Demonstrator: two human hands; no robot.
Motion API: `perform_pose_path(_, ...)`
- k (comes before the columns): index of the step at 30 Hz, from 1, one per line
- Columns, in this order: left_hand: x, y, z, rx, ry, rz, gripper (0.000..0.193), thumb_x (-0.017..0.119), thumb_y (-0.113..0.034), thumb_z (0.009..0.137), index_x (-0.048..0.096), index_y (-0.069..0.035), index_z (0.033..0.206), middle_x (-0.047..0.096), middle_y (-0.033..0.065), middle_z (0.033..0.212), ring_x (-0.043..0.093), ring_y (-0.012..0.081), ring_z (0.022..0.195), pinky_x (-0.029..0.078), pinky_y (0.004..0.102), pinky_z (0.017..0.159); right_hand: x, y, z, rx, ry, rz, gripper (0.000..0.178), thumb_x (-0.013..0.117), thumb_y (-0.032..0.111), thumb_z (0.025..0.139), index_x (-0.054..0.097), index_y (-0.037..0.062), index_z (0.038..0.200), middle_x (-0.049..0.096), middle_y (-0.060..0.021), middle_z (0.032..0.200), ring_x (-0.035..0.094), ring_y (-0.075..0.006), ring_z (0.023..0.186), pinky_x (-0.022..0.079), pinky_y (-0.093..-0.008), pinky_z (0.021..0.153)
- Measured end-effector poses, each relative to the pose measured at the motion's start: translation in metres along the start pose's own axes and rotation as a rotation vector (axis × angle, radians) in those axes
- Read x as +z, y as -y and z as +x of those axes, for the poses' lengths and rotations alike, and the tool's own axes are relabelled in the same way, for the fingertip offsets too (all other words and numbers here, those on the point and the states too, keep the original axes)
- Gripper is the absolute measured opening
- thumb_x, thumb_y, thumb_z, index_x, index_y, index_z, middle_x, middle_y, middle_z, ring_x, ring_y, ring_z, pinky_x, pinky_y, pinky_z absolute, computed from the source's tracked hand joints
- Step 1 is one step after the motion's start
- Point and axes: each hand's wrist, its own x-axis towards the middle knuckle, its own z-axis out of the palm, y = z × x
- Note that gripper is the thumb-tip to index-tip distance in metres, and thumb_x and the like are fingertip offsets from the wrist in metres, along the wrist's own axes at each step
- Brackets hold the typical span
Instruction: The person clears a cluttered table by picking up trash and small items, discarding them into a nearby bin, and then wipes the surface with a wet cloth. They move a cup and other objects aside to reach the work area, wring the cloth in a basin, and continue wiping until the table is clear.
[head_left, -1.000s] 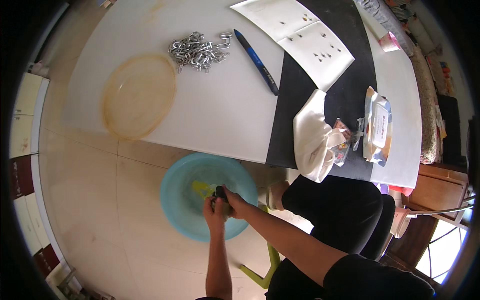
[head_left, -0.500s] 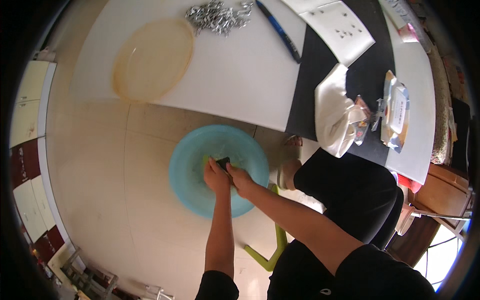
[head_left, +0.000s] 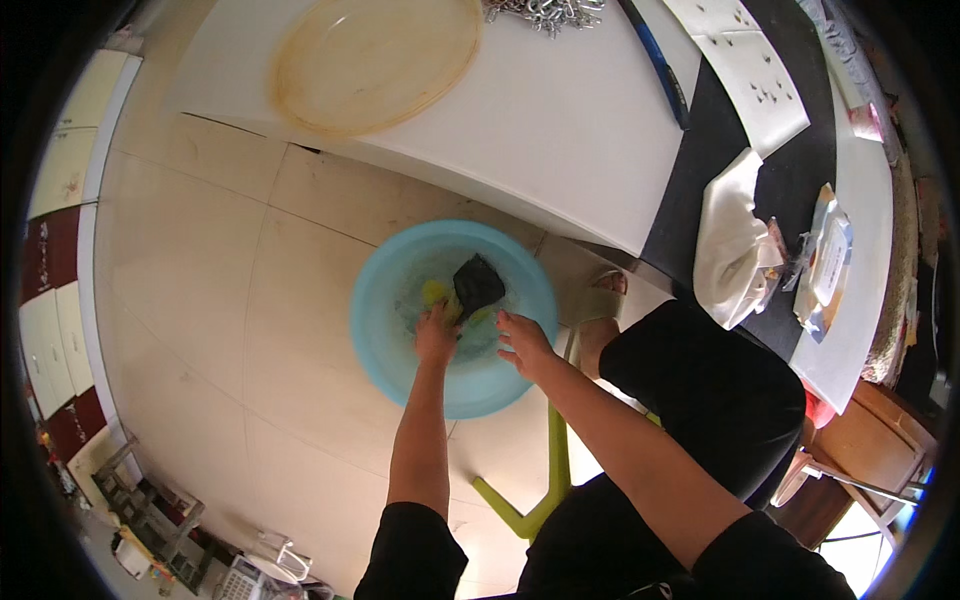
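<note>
Inside the blue basin lies a black, squarish piece; the left hand is beside it, grip unclear to me; the right hand spreads empty. Tiled floor stretches left of the basin, table edge beyond.

Hands now apart, dark piece more visible
</note>
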Motion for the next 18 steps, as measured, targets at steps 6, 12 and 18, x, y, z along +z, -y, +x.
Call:
perform_pose_path(6,-0.004,-0.018,0.002,-0.832,0.217,-1.475,0.021,0.054,-0.011,0.083,0.05,-0.003,0.102,0.057,0.0063,0.082,0.056,0.019,0.078,0.046,0.0281,0.069,0.0,0.0,-0.009,0.049,0.03,0.091,0.061,0.051,0.04,0.086,0.028,0.0057,0.132,0.023,-0.0142,0.138,0.022,-0.0312,0.127,0.029,-0.0492,0.098)
perform_pose_path(12,-0.106,-0.081,-0.045,-0.309,0.044,-0.962,0.019,0.06,-0.019,0.081,0.057,-0.002,0.086,0.054,0.0028,0.076,0.049,0.0146,0.067,0.04,0.0276,0.061,0.032,0.004,0.008,0.023,0.33,0.258,0.051,0.058,0.038,0.082,0.041,0.0052,0.117,0.047,-0.0114,0.11,0.046,-0.0245,0.103,0.041,-0.0379,0.086)
perform_pose_path(18,-0.144,-0.113,-0.068,-0.062,-0.051,-0.907,0.026,0.061,-0.02,0.079,0.055,0.004,0.071,0.049,0.0062,0.067,0.046,0.015,0.062,0.037,0.0291,0.056,0.054,0.005,0.001,-0.012,0.429,0.175,0.036,0.061,0.033,0.079,0.051,0.0083,0.103,0.053,-0.004,0.087,0.055,-0.017,0.077,0.047,-0.031,0.063)
